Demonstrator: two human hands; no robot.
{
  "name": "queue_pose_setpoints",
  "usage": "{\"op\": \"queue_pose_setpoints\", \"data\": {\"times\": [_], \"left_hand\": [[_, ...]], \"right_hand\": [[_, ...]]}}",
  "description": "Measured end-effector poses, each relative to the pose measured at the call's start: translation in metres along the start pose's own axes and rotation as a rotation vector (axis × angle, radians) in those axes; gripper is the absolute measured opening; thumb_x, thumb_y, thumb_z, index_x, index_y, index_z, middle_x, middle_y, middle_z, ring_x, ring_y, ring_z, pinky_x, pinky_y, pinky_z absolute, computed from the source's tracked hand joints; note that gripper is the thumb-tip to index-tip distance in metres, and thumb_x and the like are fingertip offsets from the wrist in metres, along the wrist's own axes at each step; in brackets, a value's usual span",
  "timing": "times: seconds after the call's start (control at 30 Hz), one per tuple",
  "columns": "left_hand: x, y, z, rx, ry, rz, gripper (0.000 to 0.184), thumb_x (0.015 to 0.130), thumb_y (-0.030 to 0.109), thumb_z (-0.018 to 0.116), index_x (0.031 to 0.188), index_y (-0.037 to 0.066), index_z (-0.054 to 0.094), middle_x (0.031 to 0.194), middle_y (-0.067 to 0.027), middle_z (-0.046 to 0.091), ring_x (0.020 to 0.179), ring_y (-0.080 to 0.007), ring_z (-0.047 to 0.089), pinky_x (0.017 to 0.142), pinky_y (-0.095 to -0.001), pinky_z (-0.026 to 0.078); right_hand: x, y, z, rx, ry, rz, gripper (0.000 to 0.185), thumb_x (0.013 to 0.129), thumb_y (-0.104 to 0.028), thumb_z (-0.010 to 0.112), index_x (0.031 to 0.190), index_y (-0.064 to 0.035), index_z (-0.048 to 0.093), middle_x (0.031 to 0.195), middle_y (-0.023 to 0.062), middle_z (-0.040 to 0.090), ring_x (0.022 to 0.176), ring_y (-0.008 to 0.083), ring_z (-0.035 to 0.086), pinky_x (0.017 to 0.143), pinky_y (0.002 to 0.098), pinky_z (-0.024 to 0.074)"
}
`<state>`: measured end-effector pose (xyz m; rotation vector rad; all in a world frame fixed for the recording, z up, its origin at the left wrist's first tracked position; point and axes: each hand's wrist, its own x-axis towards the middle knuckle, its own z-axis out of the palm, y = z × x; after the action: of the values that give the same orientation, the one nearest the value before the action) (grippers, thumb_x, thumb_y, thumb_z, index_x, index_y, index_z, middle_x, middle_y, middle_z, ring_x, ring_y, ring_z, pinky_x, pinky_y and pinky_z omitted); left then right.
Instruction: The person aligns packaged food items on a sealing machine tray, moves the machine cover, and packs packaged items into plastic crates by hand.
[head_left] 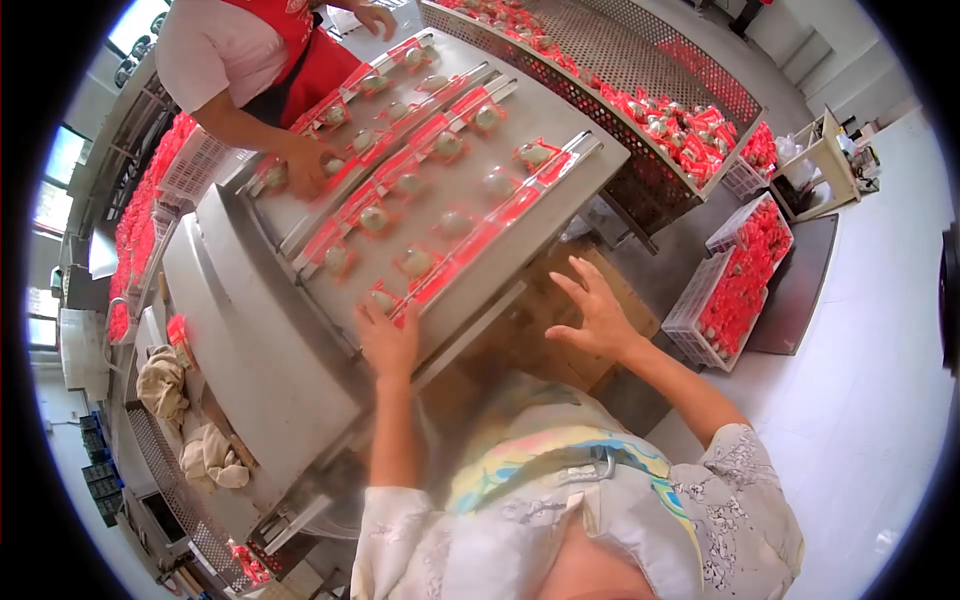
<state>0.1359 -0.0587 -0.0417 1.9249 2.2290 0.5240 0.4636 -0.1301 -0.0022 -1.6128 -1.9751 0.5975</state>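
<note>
Several red-and-clear packets, each with a rounded, egg-like greenish item inside, lie in rows across a metal machine bed (590, 165) with long metal bars. My left hand (388, 342) is at the near corner of the bed, its fingers stretched out and touching or just over the nearest packet (383, 300). Whether it grips that packet I cannot make out. Beside it another packet (416, 263) lies along the front bar (530, 190). My right hand (598, 315) hangs in the air off the bed's right edge, fingers spread, with nothing in it.
Opposite me a person in a red apron (300, 40) has a hand (308, 165) on the packets. A perforated metal trough (640, 60) behind holds a pile of red packets (680, 130). White crates (690, 300) of packets stand at right. A hinged metal lid (250, 320) and cloths (212, 457) are at left.
</note>
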Motion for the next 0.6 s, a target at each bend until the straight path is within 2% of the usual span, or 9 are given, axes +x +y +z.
{"op": "queue_pose_setpoints", "data": {"times": [0.03,0.13,0.23,0.3,0.4,0.43,0.53,0.57,0.6], "left_hand": [[0.008,0.006,0.000,-0.019,-0.053,-0.058,0.084,0.081,0.057,0.059,0.136,-0.002,0.037,0.133,-0.0356,0.037,0.121,-0.0463,0.042,0.101,-0.0492,0.036],[0.027,0.020,0.023,0.171,0.004,-0.119,0.084,0.078,0.059,0.062,0.136,0.003,0.039,0.132,-0.0350,0.039,0.119,-0.0465,0.043,0.099,-0.0515,0.036],[0.048,0.028,0.037,0.174,-0.030,-0.012,0.081,0.076,0.057,0.065,0.136,0.007,0.041,0.132,-0.0334,0.038,0.114,-0.0496,0.045,0.096,-0.0527,0.037],[0.063,0.041,0.042,0.118,0.025,0.022,0.082,0.072,0.056,0.068,0.133,0.007,0.044,0.129,-0.0302,0.041,0.112,-0.0474,0.045,0.094,-0.0521,0.039],[0.075,0.066,0.038,0.093,0.011,-0.038,0.084,0.065,0.055,0.075,0.128,0.007,0.047,0.127,-0.0251,0.044,0.111,-0.0442,0.045,0.091,-0.0510,0.041],[0.080,0.070,0.036,0.100,0.000,-0.065,0.085,0.062,0.054,0.077,0.127,0.007,0.049,0.126,-0.0234,0.045,0.111,-0.0431,0.045,0.090,-0.0506,0.042],[0.091,0.074,0.037,0.054,-0.045,-0.109,0.082,0.058,0.050,0.081,0.122,0.007,0.052,0.125,-0.0206,0.047,0.113,-0.0402,0.044,0.088,-0.0486,0.044],[0.094,0.076,0.038,0.023,-0.050,-0.107,0.080,0.058,0.048,0.081,0.120,0.006,0.052,0.124,-0.0203,0.047,0.111,-0.0387,0.046,0.087,-0.0476,0.045],[0.099,0.077,0.039,-0.009,-0.052,-0.103,0.078,0.058,0.046,0.082,0.119,0.006,0.053,0.124,-0.0200,0.047,0.110,-0.0373,0.047,0.087,-0.0465,0.045]], "right_hand": [[0.012,0.006,0.000,-0.002,0.008,-0.015,0.079,0.071,-0.047,0.074,0.136,-0.0133,0.044,0.142,0.0271,0.029,0.132,0.0444,0.027,0.108,0.0497,0.0265],[0.063,0.034,-0.003,-0.030,0.037,-0.058,0.083,0.071,-0.054,0.071,0.139,-0.0162,0.040,0.144,0.0282,0.025,0.133,0.0475,0.023,0.108,0.0526,0.0230],[0.125,0.067,-0.003,-0.127,0.089,-0.066,0.089,0.070,-0.063,0.067,0.141,-0.0192,0.037,0.144,0.0295,0.023,0.133,0.0499,0.020,0.108,0.0556,0.0201],[0.172,0.091,0.003,-0.232,0.139,-0.059,0.095,0.067,-0.069,0.065,0.143,-0.0213,0.035,0.145,0.0302,0.021,0.134,0.0513,0.017,0.108,0.0578,0.0176],[0.227,0.100,0.015,-0.361,-0.043,0.063,0.101,0.061,-0.073,0.066,0.143,-0.0238,0.033,0.146,0.0295,0.020,0.134,0.0521,0.015,0.108,0.0594,0.0160],[0.240,0.093,0.023,-0.386,-0.078,0.069,0.098,0.057,-0.074,0.066,0.138,-0.0230,0.043,0.145,0.0259,0.025,0.132,0.0512,0.019,0.107,0.0583,0.0191],[0.264,0.083,0.025,-0.473,-0.291,-0.105,0.086,0.057,-0.071,0.068,0.124,-0.0199,0.057,0.141,0.0224,0.033,0.126,0.0480,0.029,0.102,0.0576,0.0260],[0.269,0.084,0.026,-0.388,-0.215,-0.213,0.071,0.055,-0.064,0.073,0.108,-0.0157,0.064,0.130,0.0181,0.044,0.116,0.0412,0.040,0.096,0.0530,0.0338],[0.275,0.090,0.027,-0.336,-0.247,-0.229,0.069,0.056,-0.060,0.075,0.106,-0.0149,0.064,0.126,0.0170,0.046,0.114,0.0394,0.042,0.094,0.0511,0.0358]]}}
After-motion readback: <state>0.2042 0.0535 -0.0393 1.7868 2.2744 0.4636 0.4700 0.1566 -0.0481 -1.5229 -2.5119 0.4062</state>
